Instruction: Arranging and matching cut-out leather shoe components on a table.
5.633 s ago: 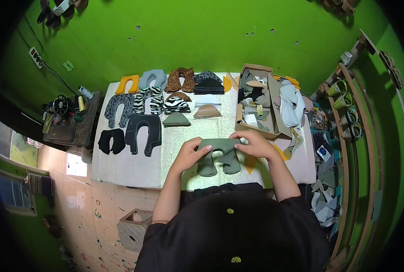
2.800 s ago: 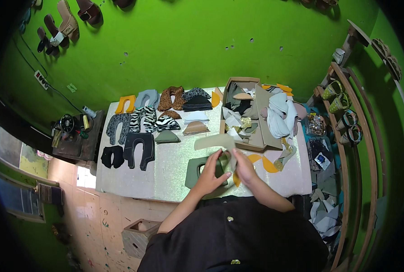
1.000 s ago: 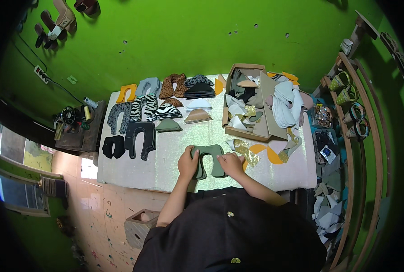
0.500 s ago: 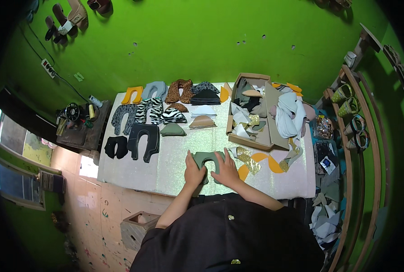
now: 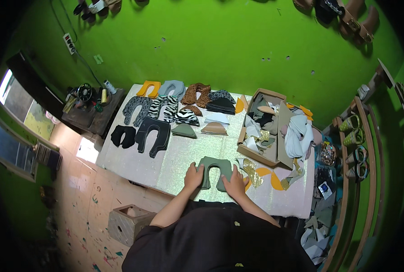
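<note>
A stack of green U-shaped cut pieces is held at the near edge of the table, its opening toward me. My left hand grips the left side with its thumb along the edge. On the opposite side my right hand is closed around the other leg of the stack. Gold and yellow-orange scraps lie just right of my right hand. Beyond the hands sit half-round stacks in green and tan. A black U-shaped stack lies to the left.
More stacks, including zebra-print pieces and leopard-print pieces, fill the table's far left. A cardboard box of scraps stands on the right, with pale cloth beside it. A wooden rack holds sandals at right; a wooden stool stands at lower left.
Both hands have moved outward to the sides of the green stack, so more of it shows, lying flatter. The whole view has shifted and turned slightly.
</note>
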{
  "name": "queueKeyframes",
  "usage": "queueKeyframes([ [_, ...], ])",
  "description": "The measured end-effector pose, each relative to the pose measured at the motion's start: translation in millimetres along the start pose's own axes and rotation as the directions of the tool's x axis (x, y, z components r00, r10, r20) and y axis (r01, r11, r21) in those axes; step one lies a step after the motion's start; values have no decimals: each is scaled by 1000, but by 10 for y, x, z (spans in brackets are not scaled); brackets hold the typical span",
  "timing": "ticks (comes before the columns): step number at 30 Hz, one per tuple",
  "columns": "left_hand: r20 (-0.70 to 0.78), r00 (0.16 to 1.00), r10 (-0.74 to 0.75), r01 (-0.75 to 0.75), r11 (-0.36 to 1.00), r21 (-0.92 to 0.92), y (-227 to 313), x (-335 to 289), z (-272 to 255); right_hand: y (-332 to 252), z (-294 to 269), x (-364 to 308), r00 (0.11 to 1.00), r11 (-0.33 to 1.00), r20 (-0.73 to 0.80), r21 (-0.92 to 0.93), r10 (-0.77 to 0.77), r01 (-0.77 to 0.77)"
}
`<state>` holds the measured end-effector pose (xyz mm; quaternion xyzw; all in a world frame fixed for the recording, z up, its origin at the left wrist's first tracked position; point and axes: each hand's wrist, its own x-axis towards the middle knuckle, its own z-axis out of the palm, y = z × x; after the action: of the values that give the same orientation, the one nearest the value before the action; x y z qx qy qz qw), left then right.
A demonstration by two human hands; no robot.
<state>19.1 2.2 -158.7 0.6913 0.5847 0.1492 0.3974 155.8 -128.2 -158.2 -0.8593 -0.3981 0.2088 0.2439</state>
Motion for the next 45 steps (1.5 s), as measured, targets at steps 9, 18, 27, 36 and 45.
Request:
queueKeyframes([
  [9,444,890,-104,204,961,-184,-100,292,-100,-38,-9,79,989,987,60,-91,137,-131],
  [18,288,956,53,-45,998,-34,-60,186,-58,-178,156,50,957,953,-35,110,288,-283],
  [27,510,836,201,110,849,-516,-526,387,9,-520,-34,-20,997,671,27,738,70,-67],
  [36,313,903,293,37,674,-738,-695,553,-1014,-1620,-19,57,989,564,149,818,-11,-117],
  [45,171,985,34,70,821,-566,-1711,758,-2849,-2616,1218,425,722,676,633,663,-278,-321],
])
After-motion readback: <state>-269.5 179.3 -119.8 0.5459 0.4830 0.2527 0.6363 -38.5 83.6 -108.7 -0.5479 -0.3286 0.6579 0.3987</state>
